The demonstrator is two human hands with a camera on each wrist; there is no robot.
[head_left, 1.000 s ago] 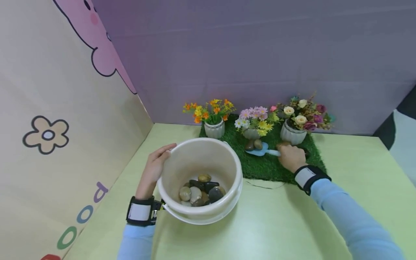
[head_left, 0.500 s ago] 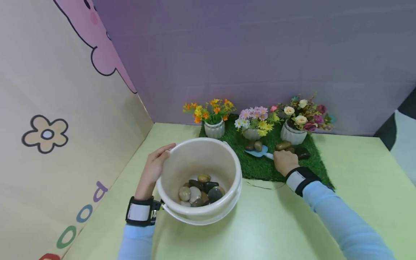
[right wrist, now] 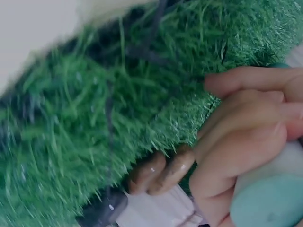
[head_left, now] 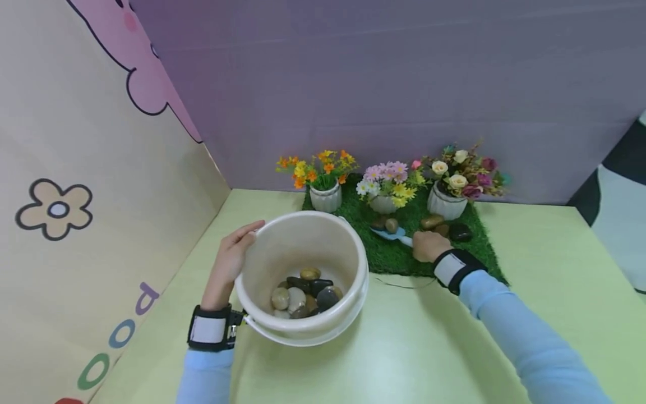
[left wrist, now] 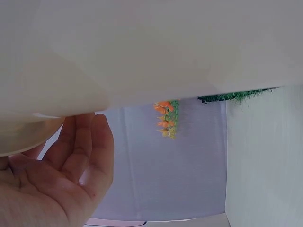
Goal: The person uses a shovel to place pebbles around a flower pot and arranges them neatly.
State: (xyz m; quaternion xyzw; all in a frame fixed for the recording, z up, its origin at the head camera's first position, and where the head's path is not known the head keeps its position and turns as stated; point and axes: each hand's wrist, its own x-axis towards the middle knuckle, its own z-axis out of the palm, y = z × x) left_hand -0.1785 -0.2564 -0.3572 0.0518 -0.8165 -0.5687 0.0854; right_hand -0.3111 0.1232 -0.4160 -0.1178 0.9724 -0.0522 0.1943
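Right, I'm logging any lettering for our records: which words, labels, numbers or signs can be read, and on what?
"ood": green, blue and purple letters on the cream wall.
Red shape before it: cut off, unreadable.
Bucket, trowel: no readable text.
Elsewhere: none readable.

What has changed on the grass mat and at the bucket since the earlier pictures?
The right hand, gripping the light-blue trowel, has moved left and slightly toward the person, and the trowel slants more. The brown stones and black stone, partly covered before, now show more fully. Nothing was newly grasped or released. The left hand still holds the white bucket; its pebbles and the three flowerpots stayed.
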